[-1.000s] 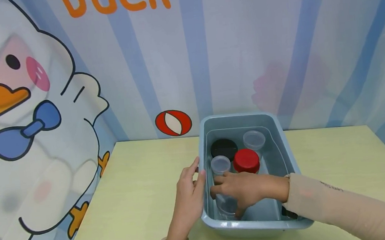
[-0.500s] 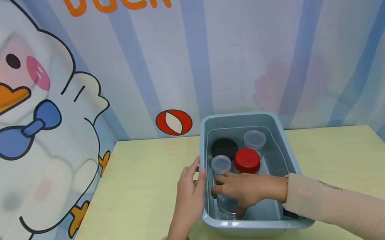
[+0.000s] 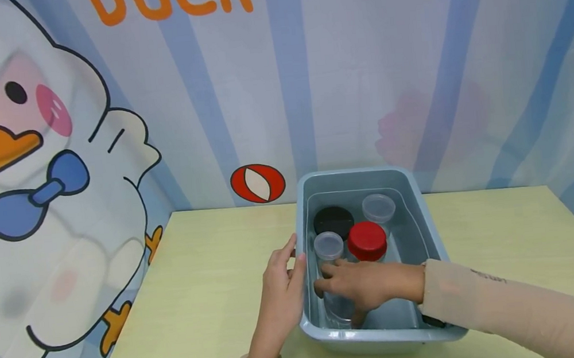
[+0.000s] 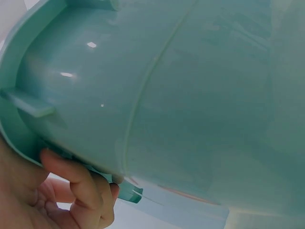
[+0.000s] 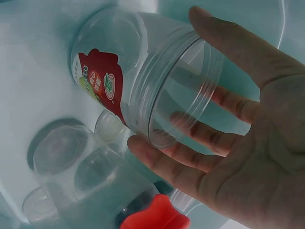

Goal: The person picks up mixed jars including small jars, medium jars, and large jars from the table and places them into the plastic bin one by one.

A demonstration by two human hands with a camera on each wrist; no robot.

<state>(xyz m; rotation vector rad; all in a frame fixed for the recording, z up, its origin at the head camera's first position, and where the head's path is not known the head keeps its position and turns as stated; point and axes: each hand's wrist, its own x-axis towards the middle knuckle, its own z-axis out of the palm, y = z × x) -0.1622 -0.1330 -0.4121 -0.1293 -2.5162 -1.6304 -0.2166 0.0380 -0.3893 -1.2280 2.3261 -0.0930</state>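
- Right hand (image 3: 367, 284) inside the blue-grey tub (image 3: 427, 211), near-left corner. Fingers wrapped loosely around a clear open jar (image 5: 143, 76); thumb on one side, fingers on the other, seen through the plastic in the right wrist view. Grip is holding the jar.
- Jar has no lid, red-and-green label on its side. Head view shows it only partly, under the hand, close to the tub's near wall.
- Left hand (image 3: 283, 297) outside the tub, on its left wall. Thumb over the rim, fingers (image 4: 78, 183) curled under the rim's lip in the left wrist view. Grip is holding the tub.
- Other contents, far of the right hand: jar with clear lid (image 3: 328, 246), red-lidded jar (image 3: 367, 241) just right of it, black lid (image 3: 334, 221) and a second clear lid (image 3: 378, 207) toward the far wall.
- Tub sits on pale yellow table (image 3: 198, 280), against the far wall, cartoon duck mural (image 3: 49, 184) at left.
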